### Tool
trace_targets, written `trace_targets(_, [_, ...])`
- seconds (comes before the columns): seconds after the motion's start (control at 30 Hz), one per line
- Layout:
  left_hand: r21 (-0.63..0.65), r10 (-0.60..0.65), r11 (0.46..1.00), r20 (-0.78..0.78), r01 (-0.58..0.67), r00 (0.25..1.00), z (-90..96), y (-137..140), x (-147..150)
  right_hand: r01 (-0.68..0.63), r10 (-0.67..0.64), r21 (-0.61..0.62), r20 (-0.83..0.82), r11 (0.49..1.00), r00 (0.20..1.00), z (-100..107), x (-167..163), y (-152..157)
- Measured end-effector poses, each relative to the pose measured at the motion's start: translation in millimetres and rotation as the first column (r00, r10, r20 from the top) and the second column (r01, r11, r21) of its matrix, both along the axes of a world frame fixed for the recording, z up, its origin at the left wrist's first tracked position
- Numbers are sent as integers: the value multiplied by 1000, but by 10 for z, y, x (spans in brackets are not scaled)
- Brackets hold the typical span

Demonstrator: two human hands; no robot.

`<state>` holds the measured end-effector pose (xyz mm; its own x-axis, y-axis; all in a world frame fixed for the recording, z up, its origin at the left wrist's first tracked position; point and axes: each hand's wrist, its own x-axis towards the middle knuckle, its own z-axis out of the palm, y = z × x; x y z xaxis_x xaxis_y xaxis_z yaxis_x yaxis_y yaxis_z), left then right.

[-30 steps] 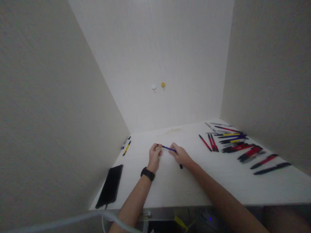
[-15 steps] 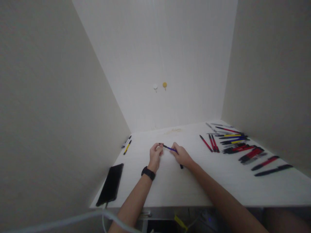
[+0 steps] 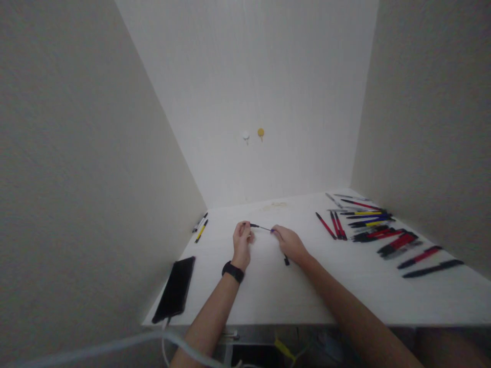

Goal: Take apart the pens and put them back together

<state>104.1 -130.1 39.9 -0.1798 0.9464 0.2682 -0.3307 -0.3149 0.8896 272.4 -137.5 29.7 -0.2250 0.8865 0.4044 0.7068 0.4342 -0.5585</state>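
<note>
Pinched in the fingers of my left hand (image 3: 241,237), which wears a black wristband, is the black front section (image 3: 253,225) of a pen. A thin dark refill (image 3: 264,228) runs from it across the gap to my right hand (image 3: 289,243). My right hand is closed round the blue-purple pen barrel (image 3: 272,231); only its end shows at the fingertips, the rest being covered by the hand. Just below that hand a small black piece (image 3: 286,260) shows; I cannot tell whether it belongs to the held pen or lies on the table.
On the white table (image 3: 268,296), several red, black, blue and yellow pens (image 3: 378,232) lie along the right wall. A yellow pen (image 3: 201,231) and white-black pens (image 3: 200,223) lie at left, with a black phone (image 3: 174,290) on a cable nearer. Two hooks (image 3: 261,133) are on the back wall.
My hands have drawn slightly apart, the left one shifting left. The black section and the blue barrel have separated, and the thin refill now shows between them.
</note>
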Motion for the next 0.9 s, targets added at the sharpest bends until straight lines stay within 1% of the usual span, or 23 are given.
trace_targets(0.07, [-8, 16, 1000, -22, -17, 1000, -12, 12, -10, -22, 22, 0, -1, 1000, 1000, 5, -1, -17])
trace_targets(0.13, [-19, 30, 999, -52, -31, 998, -28, 31, -21, -29, 29, -4, 31, 1000, 999, 22, -4, -43])
trace_targets(0.23, [-21, 35, 999, -104, -38, 994, -63, 69, -29, 18, -15, -19, 135, 1000, 991, 51, -4, -76])
trace_targets(0.33, [-11, 83, 996, -137, -86, 987, -108, 113, -42, 72, -68, -8, 220, 997, 973, 66, 2, -85])
trace_targets(0.4, [-16, 152, 987, -218, -159, 964, -135, 132, -69, 103, -102, 10, 245, 995, 964, 66, 7, -83])
trace_targets(0.43, [-15, 189, 979, -307, -204, 933, -146, 133, -90, 118, -118, 18, 252, 993, 960, 65, 9, -82])
trace_targets(0.47, [-9, 226, 967, -427, -254, 876, -154, 128, -116, 133, -134, 22, 260, 991, 956, 64, 11, -81])
trace_targets(0.5, [9, 253, 954, -568, -301, 783, -159, 114, -142, 150, -150, 21, 267, 988, 952, 64, 13, -80])
trace_targets(0.53, [40, 269, 939, -704, -341, 657, -162, 94, -168, 166, -164, 15, 276, 986, 947, 64, 15, -80])
trace_targets(0.57, [71, 271, 924, -814, -375, 514, -162, 68, -190, 180, -174, 6, 286, 984, 942, 66, 15, -80])
trace_targets(0.6, [89, 247, 917, -892, -389, 379, -160, 39, -205, 195, -185, -2, 297, 981, 937, 68, 14, -81])
trace_targets(0.63, [105, 222, 912, -939, -396, 264, -156, 11, -213, 210, -197, -9, 310, 978, 930, 71, 12, -84])
trace_targets(0.67, [117, 198, 911, -965, -394, 172, -149, -16, -213, 225, -210, -11, 323, 974, 923, 74, 10, -89])
trace_targets(0.7, [129, 182, 912, -978, -389, 102, -139, -38, -206, 244, -227, -6, 337, 970, 913, 76, 7, -97])
trace_targets(0.73, [141, 172, 914, -984, -382, 49, -128, -55, -194, 260, -243, 0, 352, 966, 904, 76, 5, -106])
trace_targets(0.8, [154, 160, 919, -987, -364, -14, -104, -74, -165, 275, -260, 15, 379, 961, 888, 71, 9, -129])
trace_targets(0.9, [167, 164, 922, -986, -351, -39, -85, -78, -138, 215, -204, 21, 408, 976, 890, 47, 34, -152])
